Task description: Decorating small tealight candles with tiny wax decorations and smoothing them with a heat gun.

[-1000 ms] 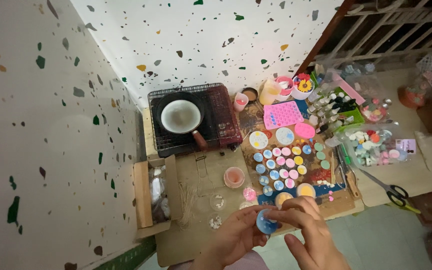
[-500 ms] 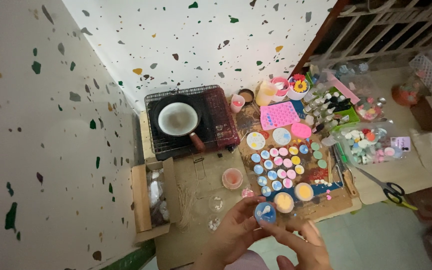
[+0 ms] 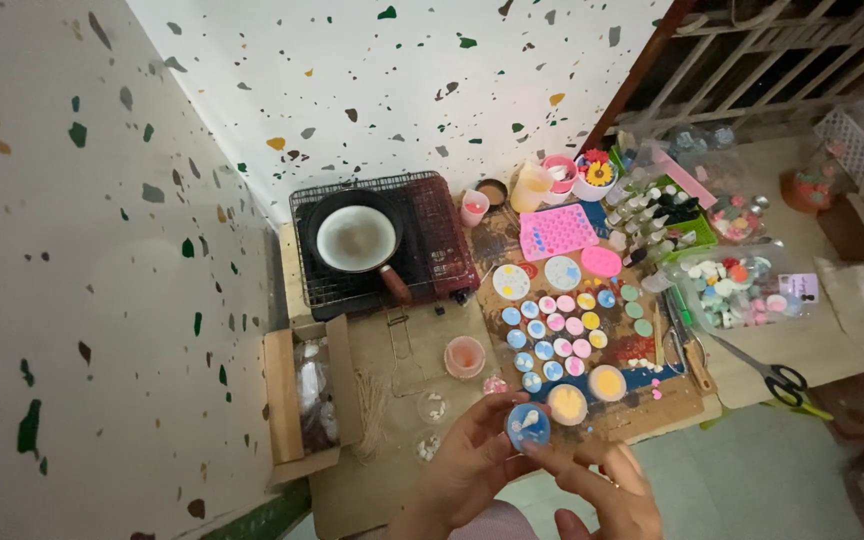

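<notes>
Left hand [image 3: 472, 470]: its grip pinches the small round blue wax disc with white specks [image 3: 529, 427] by the rim, face up, seemingly so the top stays open to view.
Right hand [image 3: 602, 485]: fingertips pressed against the disc's near edge, steadying it from below.
Disc: held above the tabletop's near edge, just before two round orange-filled cups [image 3: 587, 393].
Middle: rows of small blue, pink and yellow wax rounds [image 3: 562, 330] on a stained wooden board [image 3: 672, 400].
Far: black pan of pale wax [image 3: 356, 238] on a wire rack.
</notes>
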